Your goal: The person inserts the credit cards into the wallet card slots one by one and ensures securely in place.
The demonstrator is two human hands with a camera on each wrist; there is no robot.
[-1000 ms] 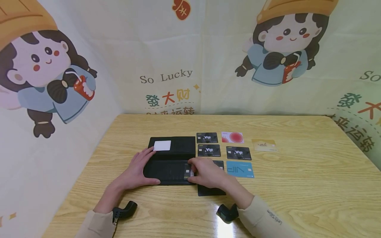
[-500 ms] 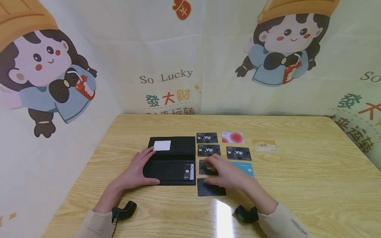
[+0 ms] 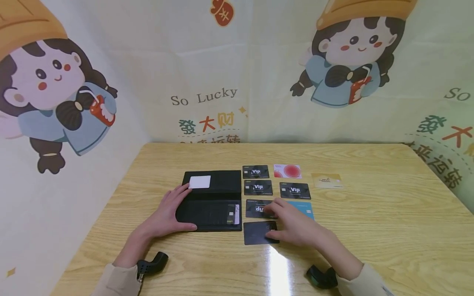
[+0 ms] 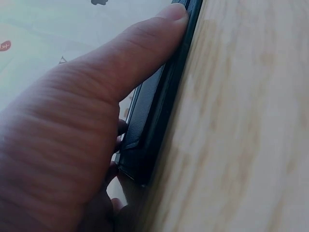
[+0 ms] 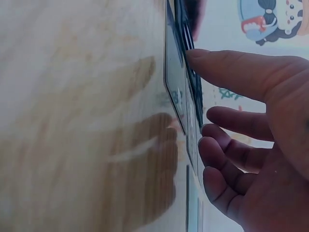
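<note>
An opened black wallet [image 3: 207,211] lies on the table in the head view. A white card [image 3: 200,181] shows in its upper half. At the right of its lower half, a dark card [image 3: 231,214] sits in a slot with a pale card edge [image 3: 237,213] beside it. My left hand [image 3: 165,214] rests on the wallet's left side, thumb along the near edge, fingers stretched toward the fold. My right hand [image 3: 294,224] is over the cards with fingers apart, its thumb overlapping the plain black card [image 3: 257,234] and its fingers the black Vip card [image 3: 253,208] behind that.
Right of the wallet lie more black Vip cards [image 3: 258,187], a pink and white card [image 3: 287,171], a gold card [image 3: 327,181] and a blue card [image 3: 303,209], which my right hand partly covers. A printed cloth [image 3: 207,61] hangs behind the wooden table [image 3: 377,230].
My right hand has let go at the wallet's right slot and moved right, over the loose cards, then slightly nearer to me. My left hand has stayed on the wallet.
</note>
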